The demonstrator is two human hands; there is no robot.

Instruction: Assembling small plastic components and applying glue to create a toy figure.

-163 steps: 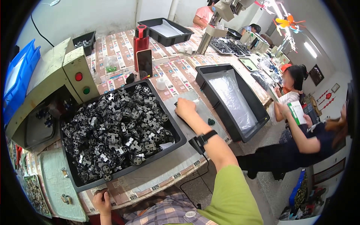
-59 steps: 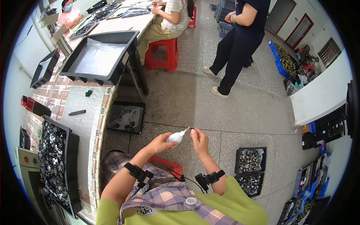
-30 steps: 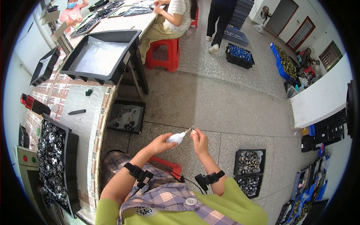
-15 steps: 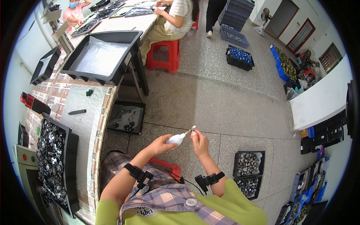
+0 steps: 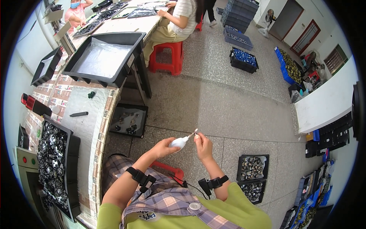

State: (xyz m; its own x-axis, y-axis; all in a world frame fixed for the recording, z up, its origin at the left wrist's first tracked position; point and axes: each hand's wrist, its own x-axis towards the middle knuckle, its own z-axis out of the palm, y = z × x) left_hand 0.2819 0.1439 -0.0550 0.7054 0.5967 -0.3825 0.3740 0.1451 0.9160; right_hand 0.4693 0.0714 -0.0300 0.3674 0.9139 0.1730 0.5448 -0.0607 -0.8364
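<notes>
My left hand (image 5: pixel 162 148) is wrapped round a white squeeze bottle (image 5: pixel 178 143) with a thin nozzle, tilted up to the right. Facing it, my right hand (image 5: pixel 203 147) is closed in a pinch. A small dark and pale piece (image 5: pixel 196 133) shows at those fingertips, too small to name. The nozzle's thin tip comes up close to this piece; whether they touch I cannot tell. Both hands are held in the air above the floor, in front of my lap.
At left, the workbench (image 5: pixel 87 143) carries a black tray of small dark parts (image 5: pixel 55 160), a lined black tray (image 5: pixel 103 57) and a black stick-like tool (image 5: pixel 79 114). Parts trays (image 5: pixel 252 168) stand on the floor at right. A person sits on a red stool (image 5: pixel 166 59) ahead.
My hands and the bottle have hardly moved; the small piece at my right fingertips looks slightly turned. In the background, a standing person's legs have shifted away and the seated person's hands have moved.
</notes>
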